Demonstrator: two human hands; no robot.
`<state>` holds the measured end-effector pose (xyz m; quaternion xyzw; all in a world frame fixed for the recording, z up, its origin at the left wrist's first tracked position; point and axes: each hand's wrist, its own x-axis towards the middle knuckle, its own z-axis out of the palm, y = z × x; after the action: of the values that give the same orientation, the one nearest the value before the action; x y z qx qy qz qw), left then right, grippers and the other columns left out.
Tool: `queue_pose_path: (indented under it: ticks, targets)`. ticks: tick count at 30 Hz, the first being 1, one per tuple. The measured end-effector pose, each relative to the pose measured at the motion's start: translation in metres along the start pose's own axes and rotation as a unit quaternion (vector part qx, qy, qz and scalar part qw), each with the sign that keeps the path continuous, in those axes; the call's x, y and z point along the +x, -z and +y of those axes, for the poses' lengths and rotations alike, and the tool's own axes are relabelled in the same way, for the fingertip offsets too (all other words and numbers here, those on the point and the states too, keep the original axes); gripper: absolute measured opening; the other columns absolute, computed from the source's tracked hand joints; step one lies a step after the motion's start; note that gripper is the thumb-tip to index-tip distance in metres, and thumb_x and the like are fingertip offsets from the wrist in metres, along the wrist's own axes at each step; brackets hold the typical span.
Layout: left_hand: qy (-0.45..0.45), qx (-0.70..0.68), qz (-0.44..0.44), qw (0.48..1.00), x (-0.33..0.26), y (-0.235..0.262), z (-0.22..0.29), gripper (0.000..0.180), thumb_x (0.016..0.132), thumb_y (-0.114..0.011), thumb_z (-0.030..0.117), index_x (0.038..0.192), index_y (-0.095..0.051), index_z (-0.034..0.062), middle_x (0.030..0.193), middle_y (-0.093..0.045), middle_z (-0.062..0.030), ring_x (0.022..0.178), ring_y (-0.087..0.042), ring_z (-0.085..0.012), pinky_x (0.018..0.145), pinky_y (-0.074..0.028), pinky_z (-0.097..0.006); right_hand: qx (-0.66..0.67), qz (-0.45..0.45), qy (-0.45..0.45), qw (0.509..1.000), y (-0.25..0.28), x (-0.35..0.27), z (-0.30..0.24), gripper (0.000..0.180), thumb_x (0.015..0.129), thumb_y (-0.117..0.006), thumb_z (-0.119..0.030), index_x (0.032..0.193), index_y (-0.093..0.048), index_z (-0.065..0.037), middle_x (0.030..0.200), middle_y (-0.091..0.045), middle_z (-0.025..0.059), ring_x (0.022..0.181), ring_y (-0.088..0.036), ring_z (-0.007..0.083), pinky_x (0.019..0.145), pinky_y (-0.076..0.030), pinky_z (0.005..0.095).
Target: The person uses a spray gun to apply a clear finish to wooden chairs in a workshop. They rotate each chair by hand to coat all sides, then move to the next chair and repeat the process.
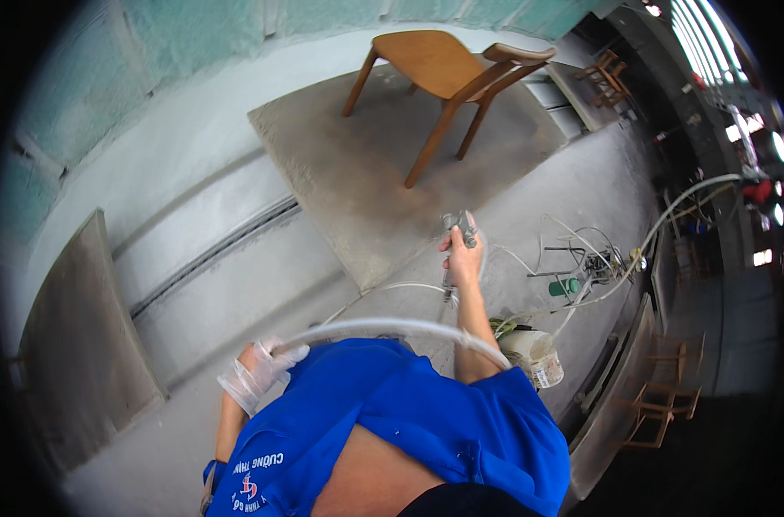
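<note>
My right hand (464, 256), bare and stretched forward, grips a metal spray gun (462, 227) with a hose running down from it. In front of the gun stands a brown wooden chair (432, 66) with a curved backrest, on a large flat grey-brown board (323, 164). My left hand (258, 372), in a clear plastic glove, is closed round a whitish hose (383, 325) by my left side. That hose arcs across the front of my body toward my right arm.
At right on the floor are a stained whitish bucket (534, 351), a green container (564, 287) and tangled hoses (599, 267). Another board (90, 345) lies at left. More wooden chairs (659, 396) stand at right. A greenish wall covering (211, 43) lines the back.
</note>
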<state>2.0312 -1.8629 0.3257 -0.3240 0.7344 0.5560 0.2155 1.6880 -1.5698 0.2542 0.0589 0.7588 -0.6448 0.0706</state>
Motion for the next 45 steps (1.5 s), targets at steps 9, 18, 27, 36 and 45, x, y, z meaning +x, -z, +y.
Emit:
queue_pose_path:
  ticks: [9,18,27,36,45]
  targets:
    - [-0.270,-0.047,-0.095,0.957,0.005,-0.045,0.088,0.019,0.092,-0.082,0.017,0.107,-0.083,0.0054,0.096,-0.080,-0.0155,0.090,-0.078,-0.0230,0.079,-0.060,-0.034,-0.055,-0.038,0.281,0.957,0.092,0.036,-0.294,0.026,0.106,-0.066,-0.029,0.116,-0.066,-0.005,0.083,-0.068,0.0042,0.063,-0.063,0.0115,0.042,-0.043,0.0259]
    - [-0.406,-0.048,-0.115,0.905,0.030,-0.160,0.149,0.027,0.085,-0.086,0.007,0.110,-0.081,-0.0011,0.094,-0.081,-0.0159,0.085,-0.078,-0.0228,0.077,-0.059,-0.035,-0.080,0.063,0.285,0.953,0.211,0.200,-0.394,0.021,0.105,-0.066,-0.028,0.115,-0.066,-0.009,0.083,-0.064,0.0009,0.065,-0.063,0.0094,0.043,-0.044,0.0261]
    - [-0.275,-0.136,-0.193,0.932,0.082,-0.305,0.229,0.025,0.090,-0.083,0.015,0.110,-0.079,0.0016,0.094,-0.071,-0.0044,0.088,-0.065,-0.0139,0.083,-0.051,-0.030,-0.124,0.031,0.272,0.954,0.320,0.308,-0.415,0.030,0.100,-0.065,-0.025,0.127,-0.067,-0.013,0.087,-0.067,0.0026,0.071,-0.069,0.0123,0.048,-0.048,0.0297]
    - [-0.251,0.004,-0.320,0.913,0.181,-0.387,0.284,0.039,0.094,-0.080,0.022,0.129,-0.077,0.0045,0.118,-0.077,-0.0106,0.112,-0.069,-0.0159,0.099,-0.053,-0.031,-0.043,-0.242,0.318,0.916,0.399,0.208,-0.389,0.028,0.101,-0.069,-0.028,0.118,-0.065,-0.006,0.089,-0.070,0.0051,0.072,-0.069,0.0112,0.043,-0.043,0.0247]
    - [-0.092,-0.076,-0.081,0.990,0.298,-0.370,0.192,0.057,0.093,-0.078,0.051,0.122,-0.079,0.0016,0.114,-0.078,-0.0103,0.105,-0.070,-0.0186,0.093,-0.055,-0.032,0.025,-0.307,0.275,0.911,0.395,0.192,-0.325,0.059,0.102,-0.069,-0.028,0.154,-0.052,-0.006,0.088,-0.069,0.0067,0.076,-0.069,0.0125,0.042,-0.044,0.0240]
